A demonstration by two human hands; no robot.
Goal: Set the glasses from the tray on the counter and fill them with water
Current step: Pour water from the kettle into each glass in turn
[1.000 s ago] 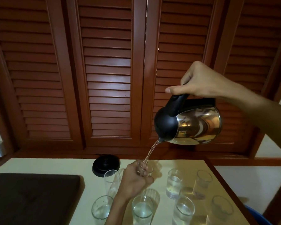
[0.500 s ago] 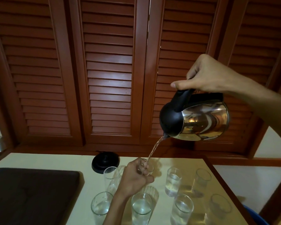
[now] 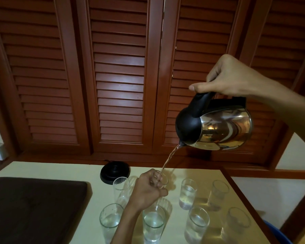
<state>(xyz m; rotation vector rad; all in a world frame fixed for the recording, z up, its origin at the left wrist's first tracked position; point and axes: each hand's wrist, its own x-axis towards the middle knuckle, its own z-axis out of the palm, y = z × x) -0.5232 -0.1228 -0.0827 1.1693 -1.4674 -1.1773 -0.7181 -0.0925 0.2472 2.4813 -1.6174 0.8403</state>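
My right hand (image 3: 231,78) grips the black handle of a steel kettle (image 3: 218,127), tipped left, and a thin stream of water (image 3: 169,159) falls from its spout. My left hand (image 3: 146,189) is wrapped around a clear glass (image 3: 161,179) standing on the cream counter (image 3: 60,170), and the stream lands in it. Several other glasses stand around it: an empty one (image 3: 121,189) to the left, water-filled ones in front (image 3: 111,221) (image 3: 153,224) (image 3: 197,224) and to the right (image 3: 187,192). Two empty-looking glasses (image 3: 219,192) (image 3: 238,219) stand at the far right.
A dark brown tray (image 3: 33,205) lies on the counter's left part. The kettle's round black base (image 3: 114,171) sits behind the glasses. Red-brown louvred shutters (image 3: 120,76) rise behind the counter. The counter's right edge (image 3: 239,189) runs close to the outer glasses.
The kettle and my right hand have drifted slightly up and to the right while the water keeps pouring. My left hand stays on the same glass.
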